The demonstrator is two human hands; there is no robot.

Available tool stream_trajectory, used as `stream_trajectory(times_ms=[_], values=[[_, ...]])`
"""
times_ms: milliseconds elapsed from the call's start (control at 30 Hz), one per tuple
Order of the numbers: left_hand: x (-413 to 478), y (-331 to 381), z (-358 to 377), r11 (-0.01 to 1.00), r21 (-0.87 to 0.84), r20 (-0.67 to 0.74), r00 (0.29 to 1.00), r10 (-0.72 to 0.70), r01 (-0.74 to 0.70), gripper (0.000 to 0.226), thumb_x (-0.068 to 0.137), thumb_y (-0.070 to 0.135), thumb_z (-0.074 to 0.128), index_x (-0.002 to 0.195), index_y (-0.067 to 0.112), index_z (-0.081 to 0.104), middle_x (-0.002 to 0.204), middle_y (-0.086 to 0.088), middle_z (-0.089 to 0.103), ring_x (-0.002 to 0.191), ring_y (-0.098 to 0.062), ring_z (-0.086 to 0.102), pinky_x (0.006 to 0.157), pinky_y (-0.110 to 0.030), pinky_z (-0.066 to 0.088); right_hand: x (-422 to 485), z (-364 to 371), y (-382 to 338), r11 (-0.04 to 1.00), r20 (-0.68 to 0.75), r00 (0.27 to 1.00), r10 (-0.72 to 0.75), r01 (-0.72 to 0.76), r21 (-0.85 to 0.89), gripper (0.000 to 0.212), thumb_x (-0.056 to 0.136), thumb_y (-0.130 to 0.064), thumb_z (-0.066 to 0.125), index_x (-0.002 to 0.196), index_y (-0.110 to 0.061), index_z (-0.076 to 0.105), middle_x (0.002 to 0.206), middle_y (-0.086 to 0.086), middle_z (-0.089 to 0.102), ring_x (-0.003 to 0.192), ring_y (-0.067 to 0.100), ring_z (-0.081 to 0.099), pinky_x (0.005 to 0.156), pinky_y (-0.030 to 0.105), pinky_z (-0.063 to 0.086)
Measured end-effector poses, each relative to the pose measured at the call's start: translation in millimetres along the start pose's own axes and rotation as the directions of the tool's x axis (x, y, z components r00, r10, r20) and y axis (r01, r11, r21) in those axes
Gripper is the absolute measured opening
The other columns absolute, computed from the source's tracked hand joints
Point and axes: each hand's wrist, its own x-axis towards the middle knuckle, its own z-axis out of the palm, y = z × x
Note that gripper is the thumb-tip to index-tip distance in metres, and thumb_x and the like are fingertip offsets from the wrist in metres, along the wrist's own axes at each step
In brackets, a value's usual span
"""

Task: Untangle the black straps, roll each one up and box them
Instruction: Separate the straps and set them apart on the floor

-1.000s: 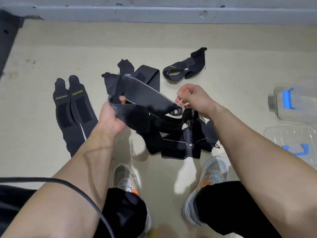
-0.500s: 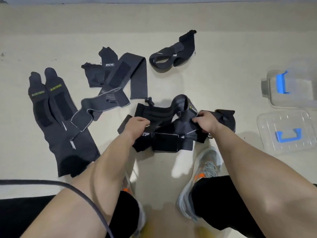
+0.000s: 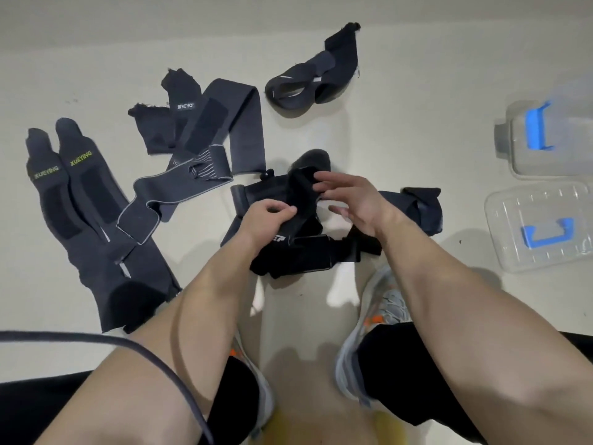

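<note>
Untangling the heap of black fabric straps
Left hand grip pinches a fold; right hand has let go, fingers now spread. Flat dark straps left read "XUEYING".

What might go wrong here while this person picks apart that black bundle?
1. The left hand grips one strap in the tangled bundle; tugging might tighten the tangle.
2. The grey strap lies close beside the bundle, so a loose end might catch on it.
</note>
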Motion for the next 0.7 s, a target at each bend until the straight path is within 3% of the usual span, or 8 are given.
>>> stream_trajectory(times_ms=[67,133,167,267,367,500,633,700], values=[[2.8,-1.4,-7.1,0.998,0.025,0.051,0.997,-0.054,0.052,0.011,0.090,0.028,0.077,0.095,0.019,0.076,0.086,0.009,0.071,0.081,-0.005,0.065,0.069,-0.004,0.045,0.3,-11.9,8.1,0.999,-0.172,0.985,0.020,-0.029,-0.046,0.035,0.093,-0.003,0.055,0.117,-0.023,0.070,0.118,0.002,0.072,0.103,0.014,0.066,0.099,0.032,0.051],[4.6,-6.8,-9.5,0.982,0.155,0.163,0.978,-0.130,0.105,0.004,0.088,0.027,0.078,0.089,0.024,0.078,0.086,0.007,0.073,0.092,-0.016,0.070,0.087,-0.020,0.052,2.1,-22.2,23.4,0.962,-0.389,0.921,-0.014,-0.094,-0.257,0.023,0.094,-0.010,0.054,0.099,-0.028,0.069,0.109,0.000,0.072,0.097,0.017,0.065,0.098,0.034,0.052],[2.7,-9.5,-9.2,0.958,0.264,0.220,0.960,-0.172,0.111,0.005,0.087,0.027,0.078,0.091,0.024,0.079,0.088,0.006,0.074,0.096,-0.019,0.070,0.092,-0.026,0.051,-0.9,-27.4,32.4,0.905,-0.423,0.905,-0.032,-0.154,-0.397,0.020,0.092,-0.013,0.054,0.094,-0.029,0.067,0.105,-0.003,0.071,0.099,0.019,0.065,0.097,0.034,0.052],[-11.6,-16.5,-4.2,0.816,0.576,0.280,0.923,-0.262,0.057,0.051,0.088,0.030,0.077,0.136,0.019,0.062,0.120,-0.003,0.070,0.112,-0.022,0.064,0.100,-0.028,0.046,-15.3,-38.1,63.2,0.663,-0.295,0.954,0.054,-0.255,-0.704,0.016,0.083,-0.025,0.063,0.096,-0.035,0.062,0.111,-0.003,0.067,0.106,0.025,0.062,0.095,0.036,0.051],[-23.6,-28.6,-2.2,0.763,0.646,0.298,0.912,-0.282,0.025,0.076,0.090,0.032,0.075,0.156,0.023,0.038,0.140,-0.005,0.060,0.125,-0.024,0.058,0.107,-0.030,0.043,-27.1,-30.5,83.1,0.432,-0.171,0.979,0.113,-0.203,-0.879,0.036,0.081,-0.053,0.068,0.113,-0.039,0.060,0.119,0.002,0.050,0.115,0.031,0.046,0.101,0.042,0.043],[-30.8,-40.0,-3.2,0.787,0.613,0.220,0.943,-0.252,0.067,0.067,0.090,0.030,0.071,0.151,0.026,0.043,0.133,-0.006,0.064,0.118,-0.025,0.061,0.104,-0.035,0.047,-26.2,-16.4,88.6,0.388,-0.206,0.978,0.028,-0.200,-0.900,0.033,0.089,-0.040,0.057,0.121,-0.033,0.060,0.127,0.006,0.048,0.119,0.032,0.039,0.099,0.044,0.039],[-32.8,-32.6,-10.7,0.587,0.806,0.103,0.959,-0.264,0.075,0.038,0.091,0.031,0.065,0.125,0.018,0.060,0.116,-0.006,0.068,0.105,-0.029,0.063,0.085,-0.040,0.053,-25.6,-25.2,85.3,0.214,-0.158,0.986,0.049,-0.164,-0.963,0.047,0.082,-0.041,0.064,0.127,-0.033,0.051,0.127,0.004,0.044,0.120,0.031,0.039,0.100,0.047,0.036],[-33.2,-29.6,-14.9,0.528,0.841,0.041,0.961,-0.273,0.114,0.035,0.091,0.030,0.066,0.121,0.014,0.061,0.117,-0.008,0.067,0.106,-0.031,0.063,0.077,-0.037,0.049,-27.1,-33.6,86.5,0.199,-0.187,0.982,0.026,-0.188,-0.962,0.044,0.085,-0.035,0.063,0.126,-0.029,0.049,0.127,0.005,0.044,0.118,0.033,0.041,0.096,0.045,0.041]])
